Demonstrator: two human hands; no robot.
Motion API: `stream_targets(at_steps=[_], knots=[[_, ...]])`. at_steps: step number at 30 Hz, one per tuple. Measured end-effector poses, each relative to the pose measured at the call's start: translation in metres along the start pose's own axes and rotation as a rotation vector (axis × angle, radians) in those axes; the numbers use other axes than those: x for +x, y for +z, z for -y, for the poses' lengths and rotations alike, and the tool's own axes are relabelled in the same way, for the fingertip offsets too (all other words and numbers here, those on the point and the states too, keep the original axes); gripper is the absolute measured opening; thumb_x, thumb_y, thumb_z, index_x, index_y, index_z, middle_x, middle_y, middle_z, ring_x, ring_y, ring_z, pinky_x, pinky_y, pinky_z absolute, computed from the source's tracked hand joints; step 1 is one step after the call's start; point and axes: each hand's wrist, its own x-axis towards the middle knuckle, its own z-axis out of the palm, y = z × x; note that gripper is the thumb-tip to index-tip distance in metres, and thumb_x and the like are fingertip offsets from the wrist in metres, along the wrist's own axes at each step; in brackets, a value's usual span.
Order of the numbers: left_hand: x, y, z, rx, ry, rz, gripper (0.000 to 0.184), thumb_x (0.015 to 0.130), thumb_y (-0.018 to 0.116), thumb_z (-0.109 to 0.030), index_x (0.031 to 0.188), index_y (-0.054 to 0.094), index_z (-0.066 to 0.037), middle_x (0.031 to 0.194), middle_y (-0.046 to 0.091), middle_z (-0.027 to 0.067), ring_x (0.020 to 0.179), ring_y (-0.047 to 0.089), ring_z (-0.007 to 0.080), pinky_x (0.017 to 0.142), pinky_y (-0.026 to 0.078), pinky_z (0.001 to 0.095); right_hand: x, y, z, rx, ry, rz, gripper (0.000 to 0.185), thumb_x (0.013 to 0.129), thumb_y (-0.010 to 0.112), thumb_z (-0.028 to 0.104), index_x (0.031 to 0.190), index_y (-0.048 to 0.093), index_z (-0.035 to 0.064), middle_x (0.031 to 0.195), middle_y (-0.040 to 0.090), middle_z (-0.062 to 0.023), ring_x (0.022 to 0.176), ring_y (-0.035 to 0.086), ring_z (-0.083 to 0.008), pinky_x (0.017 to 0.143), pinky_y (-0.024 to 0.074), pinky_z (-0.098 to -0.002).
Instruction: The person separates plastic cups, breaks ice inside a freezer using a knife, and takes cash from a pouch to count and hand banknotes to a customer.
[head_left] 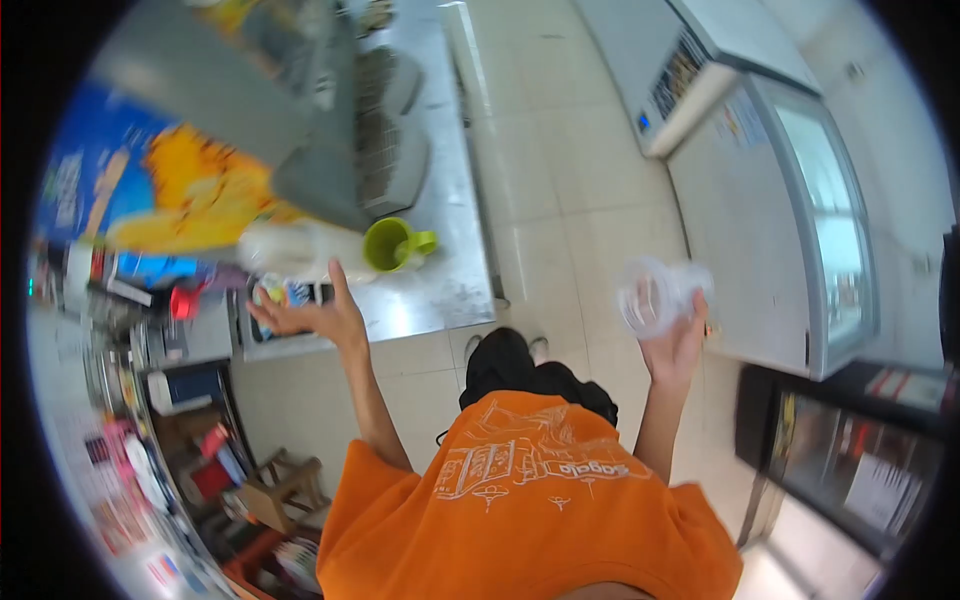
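Note:
My left hand (320,312) is spread beside the metal counter (440,292), thumb and fingers apart, with nothing in it. Just beyond its fingertips a whitish, blurred container (300,248) stands near a green mug (390,246) with its handle to the right. Out to the right, over the floor, my right hand (677,345) is wrapped round a clear plastic cup (652,298), which is smeared by motion.
A grey machine with drip trays (395,165) stands on the counter. White refrigerators (740,190) line the right side, with a dark glass cabinet (850,450) below. At lower left are a wooden stool (285,490) and cluttered shelves.

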Motion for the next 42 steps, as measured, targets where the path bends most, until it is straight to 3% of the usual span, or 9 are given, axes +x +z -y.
stream_targets(at_steps=[2, 6, 8, 11, 15, 20, 26, 35, 42], knots=[[-0.027, -0.006, -0.041, -0.118, 0.183, 0.090, 0.108, 0.065, 0.077, -0.036, 0.137, 0.007, 0.003, 0.142, 0.009, 0.0230, 0.134, 0.005, 0.0349, 0.108, 0.004, 0.0444, 0.003, 0.011, 0.007, -0.004, -0.030, 0.046, 0.043, 0.087, 0.051, 0.037, 0.119, 0.046, 0.0088, 0.120, 0.051, -0.0069, 0.111, 0.048, -0.0235, 0.093, 0.0384, -0.0440], [-0.099, 0.023, -0.152, -0.792, 0.011, 0.844, 0.118, 0.055, 0.082, -0.040, 0.138, 0.009, -0.002, 0.141, 0.013, 0.0188, 0.132, 0.015, 0.0314, 0.107, 0.015, 0.0449, 0.026, 0.036, 0.010, -0.020, -0.038, 0.105, 0.042, 0.090, 0.048, 0.034, 0.119, 0.044, 0.0052, 0.120, 0.050, -0.0093, 0.111, 0.049, -0.0229, 0.094, 0.0390, -0.0407], [-0.110, 0.047, -0.199, -0.909, 0.023, 1.054, 0.120, 0.050, 0.085, -0.036, 0.138, 0.010, -0.003, 0.141, 0.013, 0.0184, 0.131, 0.017, 0.0299, 0.107, 0.018, 0.0437, 0.042, 0.045, 0.016, -0.024, -0.024, 0.133, 0.043, 0.090, 0.047, 0.033, 0.121, 0.043, 0.0040, 0.120, 0.050, -0.0101, 0.111, 0.049, -0.0227, 0.095, 0.0388, -0.0396], [-0.120, 0.095, -0.261, -1.338, -0.309, 1.089, 0.120, 0.047, 0.087, -0.033, 0.137, 0.013, -0.003, 0.139, 0.019, 0.0177, 0.129, 0.023, 0.0290, 0.105, 0.023, 0.0429, 0.072, 0.050, 0.032, -0.041, 0.019, 0.169, 0.045, 0.091, 0.046, 0.034, 0.124, 0.040, 0.0032, 0.121, 0.050, -0.0100, 0.112, 0.049, -0.0228, 0.096, 0.0384, -0.0385], [-0.108, 0.161, -0.315, -1.332, -0.231, 0.876, 0.117, 0.047, 0.088, -0.022, 0.135, 0.014, -0.005, 0.136, 0.028, 0.0174, 0.123, 0.035, 0.0291, 0.101, 0.032, 0.0418, 0.140, 0.054, 0.068, -0.046, 0.124, 0.226, 0.050, 0.091, 0.045, 0.040, 0.126, 0.038, 0.0034, 0.122, 0.050, -0.0091, 0.113, 0.048, -0.0230, 0.097, 0.0377, -0.0368], [-0.070, 0.251, -0.395, -1.458, -0.246, 0.927, 0.115, 0.050, 0.087, -0.018, 0.137, 0.012, -0.006, 0.137, 0.027, 0.0183, 0.121, 0.037, 0.0294, 0.100, 0.034, 0.0426, 0.235, 0.061, 0.141, -0.107, 0.249, 0.230, 0.054, 0.090, 0.048, 0.043, 0.129, 0.033, 0.0087, 0.122, 0.048, -0.0067, 0.112, 0.047, -0.0197, 0.095, 0.0381, -0.0364], [-0.054, 0.365, -0.493, -1.291, -0.168, 1.150, 0.110, 0.053, 0.083, -0.011, 0.137, 0.012, -0.006, 0.128, 0.033, 0.0145, 0.116, 0.041, 0.0268, 0.096, 0.038, 0.0386, 0.323, 0.051, 0.247, -0.495, -0.136, -0.032, 0.050, 0.088, 0.054, 0.036, 0.126, 0.034, 0.0097, 0.121, 0.045, -0.0075, 0.108, 0.046, -0.0179, 0.092, 0.0353, -0.0336], [-0.055, 0.558, -0.634, -1.096, 0.027, 1.076, 0.102, 0.059, 0.078, -0.002, 0.136, 0.012, -0.006, 0.128, 0.030, 0.0190, 0.115, 0.040, 0.0294, 0.096, 0.038, 0.0406, 0.486, -0.010, 0.444, -1.043, -0.660, -0.380, 0.031, 0.079, 0.062, 0.018, 0.107, 0.052, 0.0059, 0.111, 0.053, -0.0083, 0.101, 0.052, -0.0221, 0.085, 0.0415, -0.0344], [-0.071, 0.708, -0.762, -0.878, 0.146, 1.036, 0.102, 0.061, 0.078, -0.004, 0.137, 0.011, -0.006, 0.135, 0.022, 0.0194, 0.120, 0.038, 0.0341, 0.099, 0.036, 0.0473, 0.690, -0.032, 0.604, -1.619, -1.092, -0.529, 0.031, 0.077, 0.063, 0.020, 0.103, 0.054, 0.0056, 0.109, 0.051, -0.0108, 0.108, 0.047, -0.0293, 0.091, 0.0382, -0.0425]])
